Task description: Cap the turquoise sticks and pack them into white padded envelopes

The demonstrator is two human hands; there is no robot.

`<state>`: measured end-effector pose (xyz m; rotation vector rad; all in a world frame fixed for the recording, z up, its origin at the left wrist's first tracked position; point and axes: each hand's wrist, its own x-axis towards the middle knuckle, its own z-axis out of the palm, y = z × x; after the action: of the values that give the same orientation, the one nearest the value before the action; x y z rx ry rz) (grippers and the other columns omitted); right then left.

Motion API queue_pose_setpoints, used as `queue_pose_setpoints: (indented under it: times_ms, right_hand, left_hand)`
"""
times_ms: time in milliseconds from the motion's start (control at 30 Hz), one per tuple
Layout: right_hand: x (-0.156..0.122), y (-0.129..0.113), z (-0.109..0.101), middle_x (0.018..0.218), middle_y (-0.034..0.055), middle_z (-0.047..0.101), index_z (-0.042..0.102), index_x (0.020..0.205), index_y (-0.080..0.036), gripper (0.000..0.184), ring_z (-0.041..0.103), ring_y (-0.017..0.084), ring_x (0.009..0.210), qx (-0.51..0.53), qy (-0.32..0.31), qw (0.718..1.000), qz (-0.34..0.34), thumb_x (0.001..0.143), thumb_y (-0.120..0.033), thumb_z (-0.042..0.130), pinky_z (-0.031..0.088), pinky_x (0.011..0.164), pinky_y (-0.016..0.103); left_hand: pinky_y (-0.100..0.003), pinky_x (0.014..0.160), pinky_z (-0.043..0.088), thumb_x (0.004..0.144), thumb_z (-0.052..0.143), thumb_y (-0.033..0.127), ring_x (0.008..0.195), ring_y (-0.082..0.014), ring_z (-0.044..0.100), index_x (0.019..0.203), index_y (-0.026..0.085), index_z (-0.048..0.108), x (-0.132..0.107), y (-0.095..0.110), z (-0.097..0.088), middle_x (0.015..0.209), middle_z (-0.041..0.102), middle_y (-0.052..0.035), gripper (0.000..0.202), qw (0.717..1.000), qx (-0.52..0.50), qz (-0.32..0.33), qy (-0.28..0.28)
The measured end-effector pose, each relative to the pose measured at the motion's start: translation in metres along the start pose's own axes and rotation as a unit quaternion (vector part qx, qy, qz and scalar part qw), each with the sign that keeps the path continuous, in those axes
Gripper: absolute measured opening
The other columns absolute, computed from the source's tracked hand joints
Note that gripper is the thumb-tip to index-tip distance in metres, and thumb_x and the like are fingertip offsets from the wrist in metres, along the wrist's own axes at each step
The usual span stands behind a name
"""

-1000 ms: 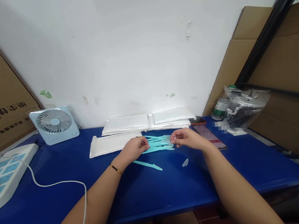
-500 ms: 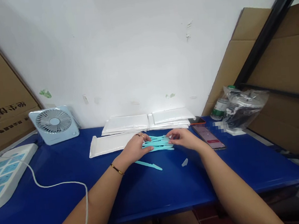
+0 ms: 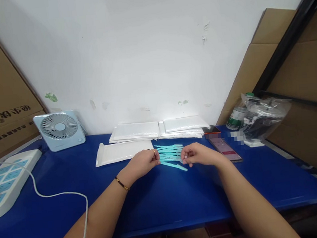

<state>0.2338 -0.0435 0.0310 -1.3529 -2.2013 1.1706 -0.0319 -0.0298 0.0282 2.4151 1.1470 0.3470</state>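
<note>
The left hand (image 3: 147, 161) pinches one turquoise stick (image 3: 167, 159) near its left end. The right hand (image 3: 195, 154) pinches the translucent cap (image 3: 178, 161) at the opposite end. Loose sticks (image 3: 169, 150) lie overlapped on the bench (image 3: 166, 204), between the hands. A white padded envelope (image 3: 122, 151) lies behind the left hand.

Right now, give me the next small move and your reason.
Probably nudge the nearest teal strip toward the other teal strips: its right end juts out on the near side, and the left hand is close to its other end.
</note>
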Motion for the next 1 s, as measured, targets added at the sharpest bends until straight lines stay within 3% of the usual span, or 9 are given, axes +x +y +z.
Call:
queue_pose_setpoints:
  times_ms: [133, 367, 600, 1000]
  right_hand:
    - [0.001, -0.007, 0.003, 0.063, 0.0004, 0.062, 0.065, 0.083, -0.016, 0.025, 0.062, 0.014, 0.057, 0.040, 0.043, 0.998, -0.021, 0.073, -0.039, 0.064, 0.046, 0.056, 0.024]
    - [0.007, -0.012, 0.014, 0.060, 0.0007, 0.063, 0.066, 0.083, -0.015, 0.026, 0.062, 0.014, 0.056, 0.039, 0.045, 0.998, -0.031, 0.072, -0.039, 0.065, 0.047, 0.057, 0.023]
    - [0.001, -0.008, 0.004, 0.061, 0.0006, 0.062, 0.065, 0.081, -0.016, 0.026, 0.062, 0.014, 0.056, 0.028, 0.054, 0.998, -0.026, 0.072, -0.040, 0.064, 0.045, 0.055, 0.023]
    - [0.004, -0.012, 0.009, 0.058, -0.0004, 0.061, 0.066, 0.081, -0.016, 0.022, 0.061, 0.013, 0.055, 0.009, 0.057, 0.998, -0.035, 0.073, -0.037, 0.063, 0.043, 0.054, 0.022]
  left_hand:
    - [-0.024, 0.057, 0.036, 0.082, 0.048, 0.034, 0.068, -0.0155, 0.053, 0.079, 0.020, 0.059, 0.001, 0.001, 0.000, 0.076, 0.062, -0.0020, 0.018, 1.000, -0.002, 0.000, 0.009]
    - [-0.024, 0.058, 0.036, 0.081, 0.048, 0.031, 0.067, -0.0151, 0.052, 0.078, 0.020, 0.057, 0.001, 0.007, 0.002, 0.074, 0.060, -0.0016, 0.015, 1.000, -0.006, 0.013, 0.017]
    - [-0.025, 0.057, 0.036, 0.082, 0.048, 0.032, 0.068, -0.0157, 0.053, 0.079, 0.020, 0.057, 0.003, 0.005, 0.000, 0.073, 0.061, -0.0016, 0.015, 1.000, 0.000, -0.013, 0.018]
    - [-0.024, 0.058, 0.036, 0.081, 0.049, 0.030, 0.069, -0.0160, 0.054, 0.080, 0.021, 0.058, 0.005, 0.008, 0.001, 0.075, 0.061, -0.0006, 0.012, 1.000, -0.003, -0.010, 0.018]
